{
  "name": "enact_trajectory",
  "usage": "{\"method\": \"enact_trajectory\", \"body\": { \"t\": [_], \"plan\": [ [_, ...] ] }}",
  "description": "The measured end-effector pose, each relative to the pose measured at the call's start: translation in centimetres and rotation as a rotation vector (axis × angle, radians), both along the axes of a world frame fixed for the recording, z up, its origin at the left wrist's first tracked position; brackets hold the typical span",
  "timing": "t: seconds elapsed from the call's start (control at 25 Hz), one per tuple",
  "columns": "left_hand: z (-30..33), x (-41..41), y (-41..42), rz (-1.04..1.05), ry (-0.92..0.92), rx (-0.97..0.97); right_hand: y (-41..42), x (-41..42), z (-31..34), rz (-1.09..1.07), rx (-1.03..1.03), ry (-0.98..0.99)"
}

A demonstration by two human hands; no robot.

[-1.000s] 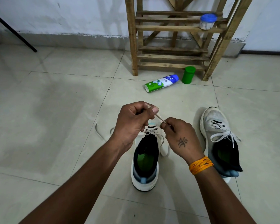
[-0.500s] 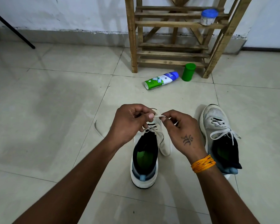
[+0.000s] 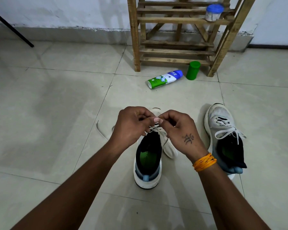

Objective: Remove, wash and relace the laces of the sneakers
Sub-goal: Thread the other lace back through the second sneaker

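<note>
Two white sneakers with green insoles stand on the tiled floor. The near sneaker point(image 3: 148, 165) is under my hands, its tongue flopped to the right. My left hand point(image 3: 133, 124) and my right hand point(image 3: 178, 128) meet above its front eyelets, and each pinches the white lace point(image 3: 157, 128) between thumb and fingers. One loose lace end point(image 3: 100, 130) trails on the floor to the left. The second sneaker point(image 3: 223, 133) stands to the right, laced, with a bow on top.
A wooden rack point(image 3: 178, 34) stands against the far wall, with a blue-lidded jar point(image 3: 213, 12) on a shelf. A white and green bottle point(image 3: 165, 79) lies in front of it beside an upright green container point(image 3: 192, 70). A black pole point(image 3: 12, 28) slants at far left.
My hands have come together above the sneaker's front; a second ago a short stretch of lace was taut between them, and now my fingertips nearly touch.
</note>
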State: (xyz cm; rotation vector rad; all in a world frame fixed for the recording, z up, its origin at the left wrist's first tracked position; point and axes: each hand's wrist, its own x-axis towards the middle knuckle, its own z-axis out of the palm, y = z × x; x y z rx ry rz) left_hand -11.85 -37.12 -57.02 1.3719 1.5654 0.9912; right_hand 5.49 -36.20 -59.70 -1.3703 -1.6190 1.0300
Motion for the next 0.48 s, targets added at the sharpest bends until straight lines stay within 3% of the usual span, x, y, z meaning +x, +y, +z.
{"method": "enact_trajectory", "body": {
  "t": [0.04,0.16,0.2,0.36,0.48],
  "plan": [
    [-0.4,-0.4,0.0,0.002,0.041,-0.028,0.2,0.1,-0.4,-0.032,-0.022,0.022],
    [-2.5,-1.4,-0.2,-0.084,0.471,-0.118,0.2,0.5,-1.8,-0.105,-0.078,0.030],
    [-3.1,-1.4,-0.5,-0.101,0.540,-0.154,0.1,0.4,-2.3,-0.117,-0.103,0.032],
    [-4.5,-1.1,-0.8,-0.040,0.500,-0.195,0.1,-0.5,-3.8,-0.161,-0.204,0.053],
    [-4.6,-1.7,-0.6,0.092,0.234,-0.286,0.2,-1.4,-4.5,-0.177,-0.249,0.051]
  ]
}}
